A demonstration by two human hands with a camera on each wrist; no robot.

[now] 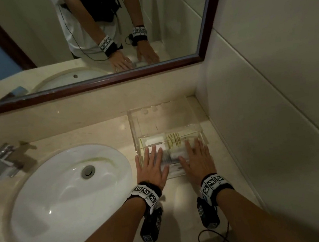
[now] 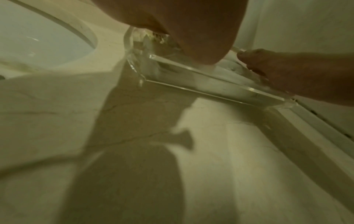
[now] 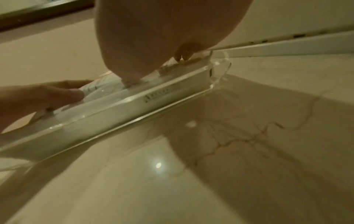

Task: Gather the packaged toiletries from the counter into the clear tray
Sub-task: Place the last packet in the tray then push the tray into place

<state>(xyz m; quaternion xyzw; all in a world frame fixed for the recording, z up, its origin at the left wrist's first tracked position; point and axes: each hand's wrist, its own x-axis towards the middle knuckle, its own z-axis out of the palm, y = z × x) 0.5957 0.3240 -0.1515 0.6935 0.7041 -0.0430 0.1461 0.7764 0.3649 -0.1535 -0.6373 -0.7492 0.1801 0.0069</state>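
A clear acrylic tray [image 1: 133,125] stands on the counter in the corner by the right wall. Several white packaged toiletries [image 1: 174,155] lie in its front section, and more packets [image 1: 153,141] with yellow-green print sit further back under a clear shelf. My left hand [image 1: 152,161] lies flat, fingers straight, on the packets at the tray's front left. My right hand [image 1: 196,157] lies flat on those at the front right. In the left wrist view my palm [image 2: 182,30] sits above the tray's front wall [image 2: 210,86]. In the right wrist view the right palm [image 3: 162,37] presses down behind the front wall [image 3: 134,109].
A white oval sink [image 1: 70,197] fills the counter to the left of the tray, with a chrome faucet [image 1: 1,161] at far left. A framed mirror [image 1: 112,80] hangs behind. The tiled wall [image 1: 270,110] bounds the right side. A black cable [image 1: 215,240] loops near the front edge.
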